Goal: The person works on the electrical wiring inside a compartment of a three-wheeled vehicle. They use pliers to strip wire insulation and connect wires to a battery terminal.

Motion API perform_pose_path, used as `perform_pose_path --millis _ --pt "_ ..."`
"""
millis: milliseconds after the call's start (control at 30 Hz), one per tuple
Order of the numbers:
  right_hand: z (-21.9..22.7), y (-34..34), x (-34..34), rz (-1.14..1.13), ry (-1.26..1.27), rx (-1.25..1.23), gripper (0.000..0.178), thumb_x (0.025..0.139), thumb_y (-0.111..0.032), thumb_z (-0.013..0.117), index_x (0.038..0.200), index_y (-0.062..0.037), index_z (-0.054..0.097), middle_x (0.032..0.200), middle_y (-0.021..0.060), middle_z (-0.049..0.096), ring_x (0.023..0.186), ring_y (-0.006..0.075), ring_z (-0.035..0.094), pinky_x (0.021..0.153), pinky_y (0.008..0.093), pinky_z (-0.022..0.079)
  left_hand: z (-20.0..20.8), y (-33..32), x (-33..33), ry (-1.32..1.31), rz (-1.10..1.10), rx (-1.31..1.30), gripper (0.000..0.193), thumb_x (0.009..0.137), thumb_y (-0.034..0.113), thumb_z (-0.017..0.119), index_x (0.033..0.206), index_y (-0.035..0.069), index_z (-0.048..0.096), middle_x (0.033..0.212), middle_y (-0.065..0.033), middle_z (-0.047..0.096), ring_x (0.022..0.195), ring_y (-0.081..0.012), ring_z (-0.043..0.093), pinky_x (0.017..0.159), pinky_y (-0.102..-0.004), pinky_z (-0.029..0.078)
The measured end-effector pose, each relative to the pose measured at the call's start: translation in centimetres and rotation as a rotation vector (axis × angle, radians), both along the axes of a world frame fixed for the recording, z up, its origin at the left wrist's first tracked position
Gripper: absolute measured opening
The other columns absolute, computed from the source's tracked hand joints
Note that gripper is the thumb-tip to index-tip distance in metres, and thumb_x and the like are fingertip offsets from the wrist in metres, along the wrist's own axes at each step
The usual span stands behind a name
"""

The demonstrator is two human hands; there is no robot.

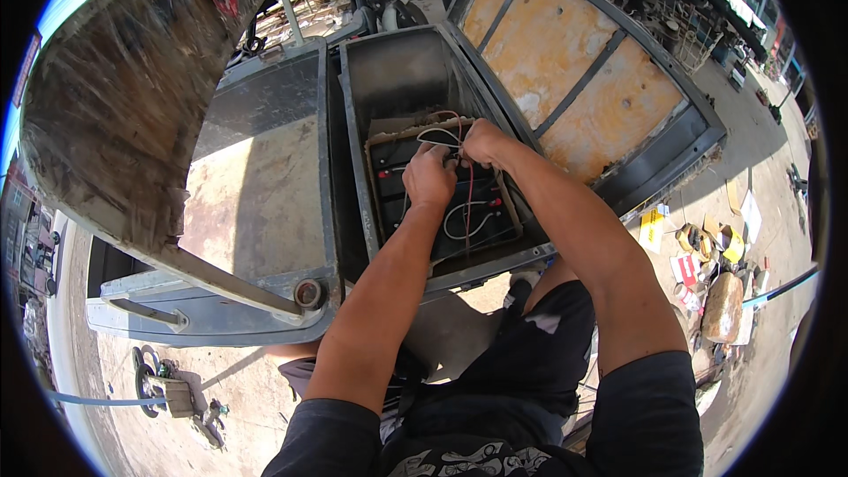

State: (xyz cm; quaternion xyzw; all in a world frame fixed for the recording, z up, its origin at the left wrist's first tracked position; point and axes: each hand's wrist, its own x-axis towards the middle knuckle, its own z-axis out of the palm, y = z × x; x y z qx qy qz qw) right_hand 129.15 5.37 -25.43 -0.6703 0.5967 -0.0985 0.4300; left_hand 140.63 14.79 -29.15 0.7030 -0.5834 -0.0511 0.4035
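My left hand [430, 178] and my right hand [482, 143] meet over an open metal compartment [405, 66]. The fingers of both are pinched around thin wires, and their fingertips nearly touch. A pale wire [435, 133] loops up beside them, and a red wire [471, 185] hangs down below the right hand. Black batteries [411, 212] fill the lower part of the compartment, framed by worn cardboard. Red terminal caps [495, 202] show on them, with another pale wire [453, 223] curving across. My hands hide the exact joint between the wires.
A hinged lid with a tan panel [565, 79] leans open at the right. On the left stand a grey metal body [256, 168] and a raised worn board [115, 79]. Tape rolls [698, 243], cartons and scraps lie on the ground to the right. A small wheeled item [146, 380] lies lower left.
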Motion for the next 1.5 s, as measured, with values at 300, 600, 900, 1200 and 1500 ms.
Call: perform_pose_path --millis 300,600,900,1200,1500 --pt "0.2 0.4 0.0 -0.001 -0.079 0.013 0.026 0.073 0.0 0.065 0.1 -0.0014 0.063 0.06 0.0102 0.062 0.041 0.0193 0.051 0.037 0.0342 0.036 -0.5 -0.5 0.3 -0.011 -0.087 -0.046 0.011 0.076 0.014 0.07 0.084 0.007 0.072 0.089 -0.0129 0.067 0.083 -0.0363 0.064 0.071 -0.0454 0.05" --pt "-0.7 0.2 0.2 0.028 -0.095 -0.019 0.012 0.079 0.0 0.062 0.069 0.0027 0.068 0.061 0.0121 0.064 0.044 0.0176 0.049 0.039 0.0344 0.034 -3.6 -2.3 1.0 0.264 -0.167 -0.076 0.012 0.082 0.011 0.063 0.077 0.001 0.066 0.072 -0.0163 0.062 0.062 -0.0314 0.059 0.058 -0.0401 0.046" --pt "-3.1 -1.4 0.1 0.097 -0.032 -0.153 0.01 0.079 0.001 0.063 0.072 0.0044 0.07 0.064 0.0127 0.066 0.046 0.0169 0.052 0.04 0.0325 0.037 -4.2 -3.0 2.5 1.697 -0.325 0.516 0.014 0.086 0.014 0.064 0.079 0.002 0.066 0.062 -0.0016 0.056 0.048 -0.0096 0.044 0.045 -0.0239 0.031" --pt "-1.8 -1.2 -0.6 0.01 -0.016 -0.029 0.009 0.073 -0.003 0.065 0.081 -0.0009 0.069 0.06 0.011 0.063 0.044 0.0205 0.056 0.04 0.0337 0.041 -1.9 -1.1 -0.3 0.082 -0.046 -0.052 0.014 0.075 0.007 0.069 0.089 0.004 0.069 0.087 -0.0118 0.067 0.081 -0.0308 0.065 0.068 -0.0409 0.05" --pt "-0.7 -0.4 -0.1 0.01 -0.033 -0.027 0.016 0.068 -0.002 0.071 0.083 -0.0007 0.065 0.058 0.0117 0.061 0.043 0.0211 0.055 0.038 0.0348 0.04 -0.2 -0.2 0.3 -0.07 -0.095 -0.029 0.014 0.074 0.014 0.07 0.087 0.007 0.07 0.094 -0.0109 0.067 0.087 -0.036 0.063 0.073 -0.0456 0.049"
